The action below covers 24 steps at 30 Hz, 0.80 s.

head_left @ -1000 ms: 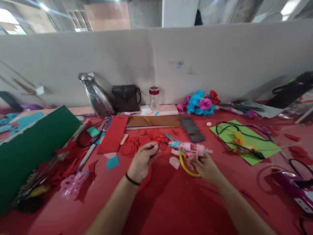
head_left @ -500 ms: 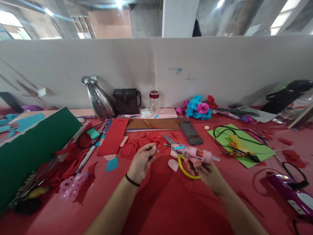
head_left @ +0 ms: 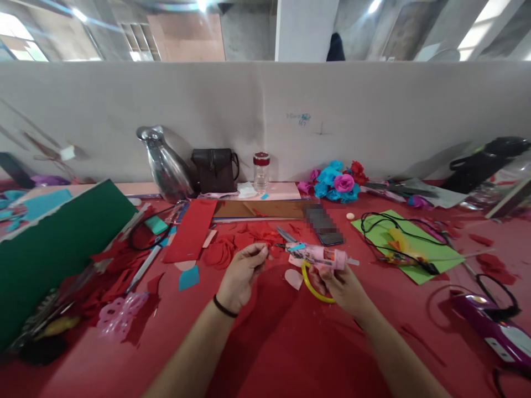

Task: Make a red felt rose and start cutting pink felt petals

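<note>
My right hand (head_left: 342, 287) grips a pink glue gun (head_left: 319, 254) with a yellow trigger loop (head_left: 309, 279), its nozzle pointing left. My left hand (head_left: 243, 273), with a black band at the wrist, is pinched closed just left of the nozzle on a small piece that I cannot make out. Red paper petals (head_left: 236, 243) lie right behind both hands. A pale pink petal (head_left: 293, 278) rests on the red table cover (head_left: 282, 342) between my hands.
Scissors (head_left: 286, 235) and a phone (head_left: 327, 237) lie behind the glue gun. A green sheet with black cable (head_left: 398, 237) is to the right, a purple tool (head_left: 489, 323) far right, a dark green sheet (head_left: 53, 243) left. A silver vase (head_left: 164, 163), bag (head_left: 213, 168), jar (head_left: 261, 168) and paper flowers (head_left: 338, 179) line the partition.
The glue gun dipped to the right half a second ago and has come back left toward my left hand's pinch. My left hand has barely moved.
</note>
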Each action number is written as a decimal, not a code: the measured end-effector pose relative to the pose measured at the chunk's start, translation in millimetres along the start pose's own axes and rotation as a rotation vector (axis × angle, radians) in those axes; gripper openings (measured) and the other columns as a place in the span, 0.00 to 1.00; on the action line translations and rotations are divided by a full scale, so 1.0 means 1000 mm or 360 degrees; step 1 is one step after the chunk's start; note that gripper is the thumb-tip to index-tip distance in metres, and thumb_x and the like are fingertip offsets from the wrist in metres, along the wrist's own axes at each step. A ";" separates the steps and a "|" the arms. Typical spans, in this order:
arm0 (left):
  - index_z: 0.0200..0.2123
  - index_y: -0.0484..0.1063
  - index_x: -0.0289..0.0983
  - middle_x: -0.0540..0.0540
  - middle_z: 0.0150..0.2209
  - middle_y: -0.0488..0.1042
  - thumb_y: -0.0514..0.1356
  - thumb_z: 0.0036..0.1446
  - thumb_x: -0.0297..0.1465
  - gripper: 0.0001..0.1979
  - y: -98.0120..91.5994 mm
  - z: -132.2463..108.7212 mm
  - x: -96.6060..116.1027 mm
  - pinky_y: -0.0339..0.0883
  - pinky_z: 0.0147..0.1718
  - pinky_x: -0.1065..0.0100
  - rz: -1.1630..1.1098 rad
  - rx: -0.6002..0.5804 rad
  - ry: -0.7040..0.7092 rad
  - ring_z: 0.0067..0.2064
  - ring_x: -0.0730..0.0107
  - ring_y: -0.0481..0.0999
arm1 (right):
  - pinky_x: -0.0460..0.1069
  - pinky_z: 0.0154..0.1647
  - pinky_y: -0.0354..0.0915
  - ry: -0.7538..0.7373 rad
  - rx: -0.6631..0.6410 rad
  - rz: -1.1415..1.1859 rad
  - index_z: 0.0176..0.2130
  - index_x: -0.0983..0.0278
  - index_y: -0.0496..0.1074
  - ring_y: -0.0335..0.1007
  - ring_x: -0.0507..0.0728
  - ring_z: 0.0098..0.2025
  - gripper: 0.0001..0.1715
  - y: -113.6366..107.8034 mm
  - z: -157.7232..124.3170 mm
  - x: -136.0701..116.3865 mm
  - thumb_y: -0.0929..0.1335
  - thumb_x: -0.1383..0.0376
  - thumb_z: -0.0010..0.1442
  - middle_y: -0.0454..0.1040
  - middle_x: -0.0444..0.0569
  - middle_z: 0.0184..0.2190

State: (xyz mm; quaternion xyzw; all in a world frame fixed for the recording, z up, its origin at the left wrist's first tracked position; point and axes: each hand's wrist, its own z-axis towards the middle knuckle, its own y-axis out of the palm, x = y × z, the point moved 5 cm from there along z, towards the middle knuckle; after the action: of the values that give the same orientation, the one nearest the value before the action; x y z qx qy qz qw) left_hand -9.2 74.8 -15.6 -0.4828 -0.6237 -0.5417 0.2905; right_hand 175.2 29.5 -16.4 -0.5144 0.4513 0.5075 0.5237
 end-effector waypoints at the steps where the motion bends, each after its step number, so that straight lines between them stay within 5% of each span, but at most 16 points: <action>1: 0.23 0.72 0.34 0.51 0.20 0.69 0.70 0.35 0.34 0.13 0.000 0.000 0.000 0.49 0.21 0.75 0.0003 0.0000 -0.0002 0.21 0.82 0.57 | 0.45 0.16 0.49 0.0009 -0.0002 0.0000 0.22 0.62 0.61 0.49 0.47 0.15 0.32 0.000 0.000 0.000 0.64 0.37 0.50 0.55 0.39 0.13; 13: 0.23 0.72 0.34 0.51 0.21 0.69 0.70 0.35 0.33 0.13 0.001 -0.002 0.003 0.51 0.22 0.75 0.0010 0.0024 -0.0008 0.22 0.81 0.58 | 0.45 0.17 0.49 0.0043 -0.0034 -0.0057 0.18 0.62 0.58 0.51 0.47 0.15 0.35 -0.004 0.000 0.007 0.63 0.35 0.50 0.56 0.40 0.13; 21: 0.23 0.70 0.34 0.51 0.22 0.70 0.70 0.38 0.33 0.12 0.000 -0.001 0.005 0.51 0.21 0.76 -0.0050 -0.0049 0.0021 0.21 0.82 0.58 | 0.47 0.18 0.55 -0.0085 0.0309 -0.0440 0.24 0.62 0.68 0.55 0.52 0.18 0.26 -0.027 -0.010 -0.004 0.66 0.42 0.51 0.62 0.43 0.15; 24: 0.23 0.70 0.34 0.51 0.22 0.70 0.70 0.39 0.32 0.12 -0.002 0.000 0.004 0.51 0.22 0.76 -0.0043 -0.0047 0.0013 0.21 0.82 0.58 | 0.49 0.22 0.62 -0.0214 0.0452 -0.0846 0.28 0.61 0.71 0.62 0.56 0.22 0.21 -0.047 -0.028 -0.013 0.65 0.46 0.55 0.69 0.47 0.19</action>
State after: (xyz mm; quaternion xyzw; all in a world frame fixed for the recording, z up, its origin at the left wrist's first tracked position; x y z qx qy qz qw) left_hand -12.3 76.4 -12.7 -0.4765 -0.6209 -0.5567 0.2784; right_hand 222.8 3.2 -1.3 -0.5014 0.3316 0.3174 0.7335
